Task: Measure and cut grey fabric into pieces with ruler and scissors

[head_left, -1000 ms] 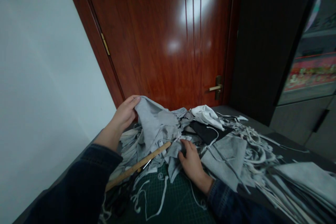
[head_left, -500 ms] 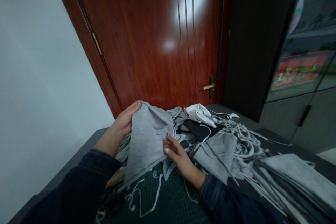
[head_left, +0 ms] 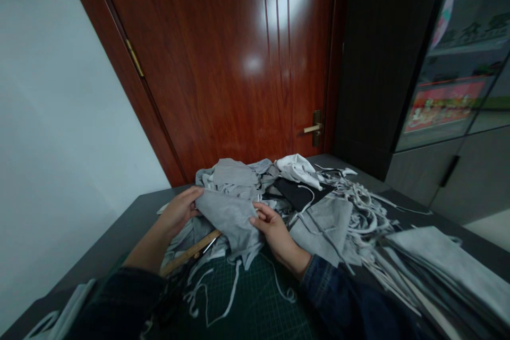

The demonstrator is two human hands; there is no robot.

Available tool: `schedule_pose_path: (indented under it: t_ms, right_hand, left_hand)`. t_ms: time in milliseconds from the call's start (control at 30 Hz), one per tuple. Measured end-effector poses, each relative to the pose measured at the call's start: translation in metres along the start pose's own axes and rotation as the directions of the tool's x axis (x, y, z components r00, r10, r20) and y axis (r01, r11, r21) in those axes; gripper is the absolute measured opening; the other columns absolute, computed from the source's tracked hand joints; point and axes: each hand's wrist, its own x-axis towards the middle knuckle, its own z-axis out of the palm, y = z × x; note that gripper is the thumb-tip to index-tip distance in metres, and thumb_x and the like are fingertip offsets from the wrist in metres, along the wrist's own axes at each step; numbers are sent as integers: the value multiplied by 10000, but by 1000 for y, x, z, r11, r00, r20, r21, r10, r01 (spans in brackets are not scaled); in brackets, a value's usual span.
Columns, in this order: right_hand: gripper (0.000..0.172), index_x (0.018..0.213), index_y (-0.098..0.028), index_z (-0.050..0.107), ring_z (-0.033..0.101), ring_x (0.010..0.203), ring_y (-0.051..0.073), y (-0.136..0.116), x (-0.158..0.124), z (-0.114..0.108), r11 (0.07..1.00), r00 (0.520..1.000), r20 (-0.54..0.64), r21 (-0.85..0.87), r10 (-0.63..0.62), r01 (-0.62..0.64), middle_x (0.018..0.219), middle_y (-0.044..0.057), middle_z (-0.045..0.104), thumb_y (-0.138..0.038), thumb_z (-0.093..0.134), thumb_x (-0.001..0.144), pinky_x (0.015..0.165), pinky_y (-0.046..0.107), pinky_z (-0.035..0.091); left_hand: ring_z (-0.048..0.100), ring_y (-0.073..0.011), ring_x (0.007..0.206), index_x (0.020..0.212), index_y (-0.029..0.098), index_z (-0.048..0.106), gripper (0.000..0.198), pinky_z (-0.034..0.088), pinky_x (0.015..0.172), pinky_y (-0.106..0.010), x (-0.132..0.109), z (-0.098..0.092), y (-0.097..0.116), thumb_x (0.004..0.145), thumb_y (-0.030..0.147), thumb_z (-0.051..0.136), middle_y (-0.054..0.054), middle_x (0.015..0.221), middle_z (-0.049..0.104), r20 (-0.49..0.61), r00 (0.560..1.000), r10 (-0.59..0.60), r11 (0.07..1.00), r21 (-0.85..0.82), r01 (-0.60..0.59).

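Observation:
A piece of grey knit fabric (head_left: 227,218) lies folded between my hands, its edges pinched. My left hand (head_left: 179,211) grips its left side, and my right hand (head_left: 273,231) holds its right side. Below them, a wooden ruler (head_left: 191,252) lies partly under the cloth beside a small metal blade (head_left: 210,245). The green cutting mat (head_left: 243,297) lies under my right wrist, with white fabric strips (head_left: 217,289) on it. More grey cloth (head_left: 234,174) is heaped behind my hands, hiding the surface there.
A black cloth (head_left: 292,194) and a white cloth (head_left: 297,169) lie on the heap. Tangled pale strips (head_left: 358,207) spread right, beside a stack of grey fabric (head_left: 442,263). The dark table (head_left: 131,218) ends at a white wall (head_left: 67,117) and a red-brown wooden door (head_left: 223,64).
The grey fabric has dropped from upright to a low fold over the heap. My left hand has moved down, and my right hand now grips the cloth. The view has shifted slightly.

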Motion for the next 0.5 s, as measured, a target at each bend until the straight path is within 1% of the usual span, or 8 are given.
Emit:
schedule_pose_path:
  t_ms: [100, 167, 233, 300, 333, 400, 433, 500]
  right_hand:
    - [444, 1020, -229, 698, 671, 843, 216, -9, -4, 3, 998, 993, 102, 25, 57, -60, 913, 12, 728, -467, 867, 686, 838, 342, 496]
    - [415, 991, -210, 711, 686, 864, 221, -17, -6, 4, 995, 986, 146, 40, 81, -87, 952, 30, 746, -468, 860, 702, 864, 351, 502]
    - [445, 1030, -219, 722, 695, 877, 223, -24, -5, 5, 997, 987, 149, 29, 63, -68, 979, 27, 757, -464, 871, 691, 889, 363, 509]
    - [530, 1121, -251, 716, 698, 892, 226, -31, -4, 5, 999, 988, 153, -16, 36, -34, 986, 9, 759, -465, 888, 667, 898, 376, 517]
    - [578, 1172, -268, 704, 697, 907, 230, -35, -3, 5, 998, 985, 172, -52, 33, -25, 983, 1, 758, -469, 890, 663, 898, 382, 520]
    - [628, 1248, -289, 680, 694, 947, 238, -41, -4, 4, 991, 970, 240, -135, 47, -15, 978, -5, 754, -473, 879, 680, 901, 388, 519]
    - [612, 1258, -290, 679, 692, 969, 240, -44, -5, 4, 985, 958, 283, -174, 56, -6, 981, -5, 753, -469, 864, 703, 907, 388, 516]
    - [523, 1234, -279, 695, 683, 1012, 237, -49, -7, 5, 973, 930, 363, -230, 54, 34, 1010, -2, 750, -446, 830, 757, 931, 381, 503]
  left_hand:
    - [674, -188, 730, 852, 185, 744, 313, 562, 635, -261, -15, -4, 0, 606, 334, 869, -18, 795, 723, 41, 999, -7, 1000, -21, 8]
    - [663, -185, 739, 852, 198, 756, 293, 544, 641, -249, -24, -7, 1, 611, 323, 867, -12, 803, 725, 106, 994, -4, 1000, 4, 4]
    - [665, -197, 739, 814, 222, 767, 246, 533, 634, -250, -32, -9, 1, 603, 290, 874, -12, 790, 733, 198, 980, -13, 995, 102, -7]
    - [696, -234, 812, 790, 255, 778, 233, 551, 679, -272, -40, -8, 0, 582, 236, 881, -21, 827, 762, 271, 963, -12, 977, 210, -47]
    - [713, -258, 878, 807, 269, 787, 251, 564, 724, -292, -43, -5, -1, 579, 213, 878, -31, 871, 779, 301, 954, -7, 969, 238, -68]
    - [726, -294, 991, 907, 284, 805, 320, 577, 811, -336, -50, 5, -3, 602, 209, 862, -57, 972, 799, 352, 936, 4, 969, 230, -91]
    - [728, -301, 1015, 975, 283, 806, 356, 577, 838, -353, -53, 13, -5, 626, 224, 851, -72, 1004, 801, 374, 927, 10, 972, 214, -97]
    - [734, -299, 1010, 1068, 275, 790, 410, 570, 871, -371, -57, 28, -7, 661, 253, 833, -85, 1027, 800, 404, 914, 40, 970, 204, -133]
